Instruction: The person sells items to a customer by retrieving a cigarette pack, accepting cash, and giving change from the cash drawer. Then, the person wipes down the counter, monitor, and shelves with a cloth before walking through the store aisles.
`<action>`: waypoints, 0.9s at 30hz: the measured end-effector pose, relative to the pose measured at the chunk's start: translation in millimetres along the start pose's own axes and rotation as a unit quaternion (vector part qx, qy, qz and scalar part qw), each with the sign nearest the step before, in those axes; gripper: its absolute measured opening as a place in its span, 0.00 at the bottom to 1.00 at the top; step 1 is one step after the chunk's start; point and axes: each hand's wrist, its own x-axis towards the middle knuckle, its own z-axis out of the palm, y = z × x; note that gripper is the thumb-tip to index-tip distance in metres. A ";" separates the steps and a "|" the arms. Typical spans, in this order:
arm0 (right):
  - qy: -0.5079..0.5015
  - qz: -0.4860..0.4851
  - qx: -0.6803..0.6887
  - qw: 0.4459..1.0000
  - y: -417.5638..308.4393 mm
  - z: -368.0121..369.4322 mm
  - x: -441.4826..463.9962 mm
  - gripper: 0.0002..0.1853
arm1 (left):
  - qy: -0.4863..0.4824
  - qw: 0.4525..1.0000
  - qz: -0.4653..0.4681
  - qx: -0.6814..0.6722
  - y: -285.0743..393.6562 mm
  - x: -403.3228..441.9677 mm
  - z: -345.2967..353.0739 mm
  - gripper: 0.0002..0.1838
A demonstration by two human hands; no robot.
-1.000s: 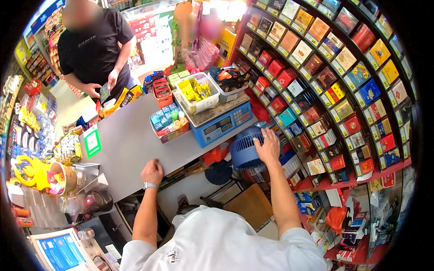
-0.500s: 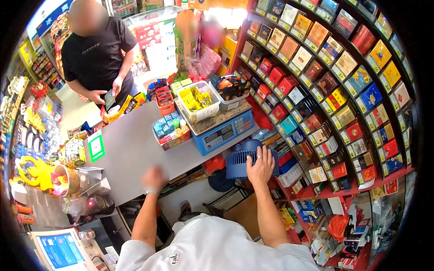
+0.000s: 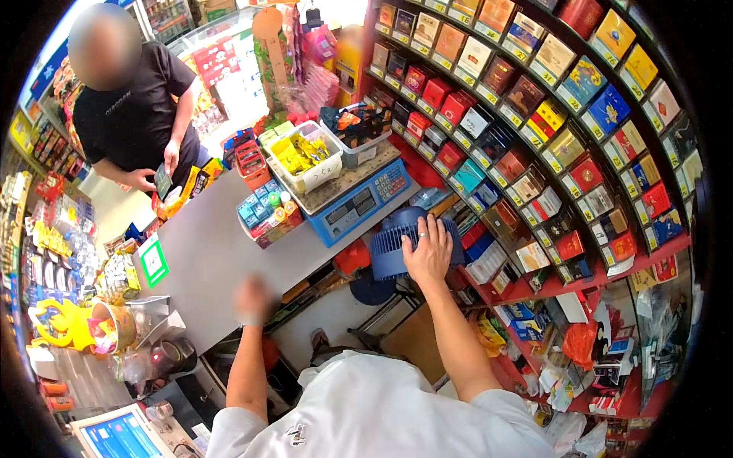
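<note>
My right hand [image 3: 429,252], with a ring on one finger, lies spread on top of a blue fan [image 3: 393,252] with a slatted housing, just beyond the counter's edge. My left hand [image 3: 254,300] rests at the near edge of the grey counter [image 3: 206,252]; it is smeared, and its fingers cannot be made out. A blue scale [image 3: 355,206] stands on the counter, bearing a white tub [image 3: 311,177] of yellow packets. Beside the scale sits a box of small blue and red packs [image 3: 267,217].
Across the counter a person in a black shirt [image 3: 130,122] holds a phone [image 3: 163,182]. Shelves of cigarette packs [image 3: 527,130] rise on the right. A green-framed code card [image 3: 153,260] lies on the counter's left part. A screen [image 3: 122,435] stands at the lower left.
The view has shifted, so the shelves and counter sit differently. My right hand remains on the fan, its fingers spread. My left hand has become blurred at the counter's edge.
</note>
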 end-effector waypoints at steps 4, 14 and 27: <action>-0.007 0.004 -0.003 1.000 0.8 -4.2 -9.6 0.30 | 0.023 1.000 0.015 -0.001 3.4 3.2 -4.4 0.07; -0.009 -0.001 -0.006 1.000 6.0 -16.5 -50.1 0.30 | 0.107 0.992 0.055 0.026 -11.8 -0.1 15.7 0.06; 0.020 -0.005 -0.023 1.000 4.9 -14.0 -42.7 0.30 | 0.001 1.000 0.031 0.006 -6.7 -6.8 13.4 0.09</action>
